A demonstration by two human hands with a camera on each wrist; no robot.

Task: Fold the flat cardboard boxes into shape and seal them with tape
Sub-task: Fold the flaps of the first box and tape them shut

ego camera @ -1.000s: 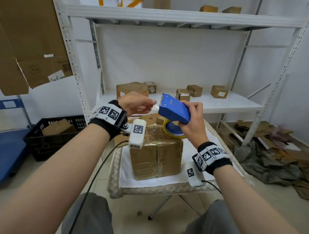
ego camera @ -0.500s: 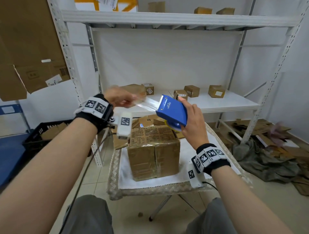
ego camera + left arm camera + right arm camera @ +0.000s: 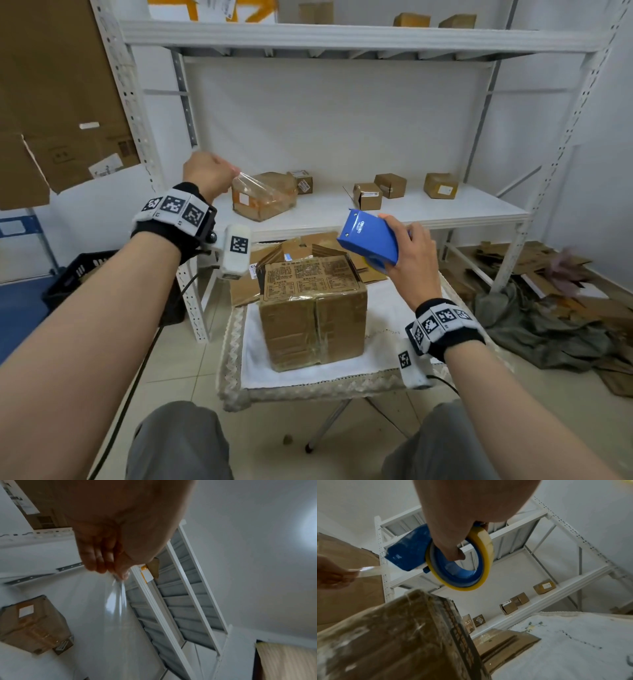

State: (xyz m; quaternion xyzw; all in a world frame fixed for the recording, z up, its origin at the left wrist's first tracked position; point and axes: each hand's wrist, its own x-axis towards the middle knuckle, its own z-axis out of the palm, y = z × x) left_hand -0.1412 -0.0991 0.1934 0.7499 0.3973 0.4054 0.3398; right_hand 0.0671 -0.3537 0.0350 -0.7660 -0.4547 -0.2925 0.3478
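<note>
The fingers of the left hand are curled and pressed together with the thumb, and they pinch the free end of a clear tape strip. This hand is raised at the left, above and behind the cardboard box. In the left wrist view the strip hangs from the fingertips as a thin shiny band.

The right hand is closed around the blue tape dispenser – the thumb goes through the hole of the roll, as the right wrist view shows, and the other fingers lie over the blue body. The yellowish tape roll sits on the blue hub. The strip runs from the front of the dispenser to the left hand, stretched in the air between the two hands and above the box, not touching it as far as I can tell.

The box stands upright on the white cloth of a small table, between the two forearms. Its top with printed text faces up, and shiny tape already covers its front seam. Behind it lie some flattened cardboard pieces.

Farther back is a white metal shelf with several small boxes and one bigger wrapped box – all well apart from the hands. At the left a black crate stands on the floor, and at the right there is a pile of cardboard scraps.
</note>
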